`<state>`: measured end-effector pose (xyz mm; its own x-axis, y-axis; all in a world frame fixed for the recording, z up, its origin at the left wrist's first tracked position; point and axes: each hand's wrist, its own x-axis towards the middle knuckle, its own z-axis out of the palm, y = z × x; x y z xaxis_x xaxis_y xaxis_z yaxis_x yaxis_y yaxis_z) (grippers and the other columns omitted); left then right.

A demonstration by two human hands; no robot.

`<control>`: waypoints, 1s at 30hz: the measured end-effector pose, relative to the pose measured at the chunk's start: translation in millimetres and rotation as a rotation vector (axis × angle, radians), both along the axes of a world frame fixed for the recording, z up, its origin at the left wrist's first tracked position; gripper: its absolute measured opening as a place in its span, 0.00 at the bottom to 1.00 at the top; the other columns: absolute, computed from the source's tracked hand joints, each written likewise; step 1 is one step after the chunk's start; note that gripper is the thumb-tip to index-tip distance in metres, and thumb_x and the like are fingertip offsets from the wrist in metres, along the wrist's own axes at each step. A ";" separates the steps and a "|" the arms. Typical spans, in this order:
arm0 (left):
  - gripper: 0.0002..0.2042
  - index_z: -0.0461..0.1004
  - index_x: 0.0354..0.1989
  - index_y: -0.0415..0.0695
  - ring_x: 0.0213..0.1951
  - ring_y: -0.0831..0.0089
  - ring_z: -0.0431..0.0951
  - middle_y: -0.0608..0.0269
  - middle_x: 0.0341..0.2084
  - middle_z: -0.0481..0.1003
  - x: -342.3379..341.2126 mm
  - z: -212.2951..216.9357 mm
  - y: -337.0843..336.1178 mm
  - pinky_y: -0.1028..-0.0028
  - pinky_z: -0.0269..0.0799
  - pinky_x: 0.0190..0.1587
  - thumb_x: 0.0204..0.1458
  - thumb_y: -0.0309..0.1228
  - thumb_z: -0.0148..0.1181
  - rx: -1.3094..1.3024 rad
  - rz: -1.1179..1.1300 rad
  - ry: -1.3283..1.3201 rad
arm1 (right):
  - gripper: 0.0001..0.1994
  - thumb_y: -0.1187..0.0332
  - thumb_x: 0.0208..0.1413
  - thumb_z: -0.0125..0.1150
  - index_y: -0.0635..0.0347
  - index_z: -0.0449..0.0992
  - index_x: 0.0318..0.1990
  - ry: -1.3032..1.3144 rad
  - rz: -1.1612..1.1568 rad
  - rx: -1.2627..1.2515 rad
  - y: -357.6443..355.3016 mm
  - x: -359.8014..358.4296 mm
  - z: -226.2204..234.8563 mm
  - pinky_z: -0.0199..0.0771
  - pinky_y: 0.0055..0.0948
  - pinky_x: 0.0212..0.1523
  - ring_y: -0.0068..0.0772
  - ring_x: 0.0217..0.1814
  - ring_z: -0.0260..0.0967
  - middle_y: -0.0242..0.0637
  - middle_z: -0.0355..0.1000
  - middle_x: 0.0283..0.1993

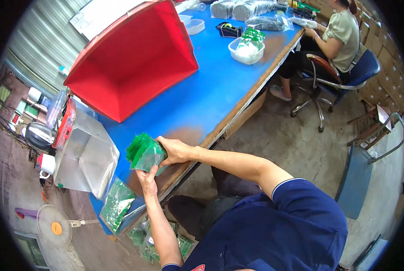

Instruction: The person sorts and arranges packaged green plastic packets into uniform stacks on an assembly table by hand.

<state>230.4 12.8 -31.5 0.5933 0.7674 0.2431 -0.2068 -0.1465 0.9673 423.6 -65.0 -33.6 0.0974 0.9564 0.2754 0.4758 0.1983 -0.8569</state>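
Observation:
Both hands grip a stack of small see-through plastic bags with green tops [144, 152] over the near edge of the blue table. My left hand [148, 180] is closed on the stack's lower edge, thumb on top. From the right, my right hand [177, 151] wraps round its side; the fingers beneath are partly hidden. The green ends fan out away from me. Just left of my left hand, a larger see-through bag filled with green packets [117, 204] lies on the table corner.
A large red bin [134, 58] lies on the blue table [220, 90], its opening toward me. Left stands a metal scoop-shaped tray [87, 156]. Farther back are a tape dispenser [229, 30] and plastic tub [247, 52]. Filled bags [150, 239] lie below the edge; another person [342, 36] sits far right.

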 end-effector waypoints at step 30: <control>0.23 0.74 0.52 0.35 0.45 0.69 0.77 0.59 0.44 0.77 -1.3 5.1 -7.7 0.67 0.71 0.53 0.47 0.23 0.73 0.210 0.031 0.174 | 0.46 0.54 0.26 0.82 0.67 0.61 0.52 -0.303 0.045 0.144 3.1 8.6 -8.0 0.65 0.49 0.54 0.55 0.53 0.68 0.54 0.70 0.46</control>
<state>229.0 5.2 -26.4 0.6173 0.7291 0.2956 -0.0325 -0.3517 0.9355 432.1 -61.9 -41.6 -0.0512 0.9068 0.4184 0.6926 0.3340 -0.6394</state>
